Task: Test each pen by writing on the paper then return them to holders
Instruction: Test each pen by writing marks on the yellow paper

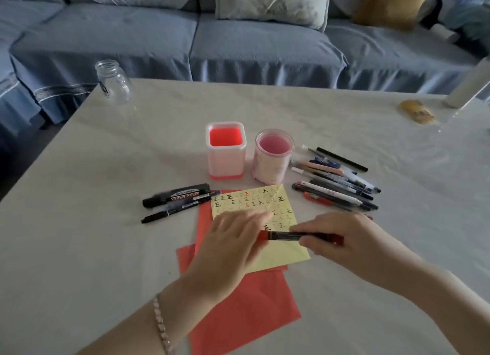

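Note:
A yellow paper (265,203) covered with small written marks lies on red sheets (238,315) in the middle of the table. My right hand (342,238) grips a red and black marker (289,236) held level over the paper. My left hand (233,246) closes on the marker's red left end. Behind the paper stand two holders with nothing in them: a square pink one (226,153) and a round pink one (273,157). Whiteboard markers (177,199) lie left of the paper. A pile of several pens (336,181) lies to its right.
A glass jar (114,82) stands at the table's far left corner. A yellow lump (417,111) and a white cylinder (469,85) sit at the far right. A blue sofa (238,36) with cushions runs behind the table.

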`<state>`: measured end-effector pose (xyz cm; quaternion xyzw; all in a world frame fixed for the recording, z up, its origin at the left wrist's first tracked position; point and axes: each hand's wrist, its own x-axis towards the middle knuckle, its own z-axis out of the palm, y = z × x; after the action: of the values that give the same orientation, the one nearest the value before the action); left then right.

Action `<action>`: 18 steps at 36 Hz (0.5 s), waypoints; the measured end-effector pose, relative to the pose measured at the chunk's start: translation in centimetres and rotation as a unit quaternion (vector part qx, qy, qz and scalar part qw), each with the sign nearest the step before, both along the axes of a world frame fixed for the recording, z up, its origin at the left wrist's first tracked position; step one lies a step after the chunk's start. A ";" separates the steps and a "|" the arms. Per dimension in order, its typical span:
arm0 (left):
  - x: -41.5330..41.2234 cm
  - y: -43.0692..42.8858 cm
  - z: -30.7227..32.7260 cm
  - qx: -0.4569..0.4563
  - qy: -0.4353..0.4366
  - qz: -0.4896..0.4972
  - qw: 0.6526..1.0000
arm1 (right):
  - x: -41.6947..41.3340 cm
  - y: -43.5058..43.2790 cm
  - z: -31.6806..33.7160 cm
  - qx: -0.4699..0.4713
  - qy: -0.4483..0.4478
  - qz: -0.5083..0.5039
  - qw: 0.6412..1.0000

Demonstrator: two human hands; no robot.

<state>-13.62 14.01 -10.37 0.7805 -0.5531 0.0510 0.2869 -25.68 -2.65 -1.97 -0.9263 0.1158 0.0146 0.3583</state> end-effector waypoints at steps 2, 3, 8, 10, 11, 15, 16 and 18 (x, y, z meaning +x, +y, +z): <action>-0.3 -0.1 0.6 -0.020 0.012 -0.010 1.000 | 0.0 0.6 1.0 0.099 -0.022 -0.036 0.994; -0.4 0.0 0.7 -0.026 0.025 -0.011 0.999 | 0.1 0.6 1.3 0.168 -0.033 -0.057 0.984; -1.1 0.6 1.1 -0.021 0.134 0.002 0.991 | 1.2 1.7 1.2 0.377 -0.075 -0.107 0.917; -1.2 0.7 1.3 -0.027 0.186 0.003 0.982 | 2.0 3.0 0.0 0.321 -0.074 -0.115 0.937; -1.2 0.8 1.5 -0.029 0.193 -0.006 0.981 | 2.5 3.7 -0.7 0.298 -0.072 -0.117 0.945; -1.1 1.5 2.4 0.003 0.226 -0.058 0.972 | 4.0 6.0 -3.1 0.257 -0.078 -0.168 0.948; -1.1 1.8 2.6 0.009 0.249 -0.063 0.966 | 4.3 6.4 -3.5 0.251 -0.083 -0.176 0.948; -1.2 2.3 2.8 0.012 0.311 -0.060 0.949 | 4.7 7.0 -4.2 0.247 -0.090 -0.180 0.948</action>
<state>-14.77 16.30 -7.56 0.7262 -0.4833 -0.2181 0.4376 -20.96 4.35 -6.22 -0.7697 0.2405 -0.1056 0.5819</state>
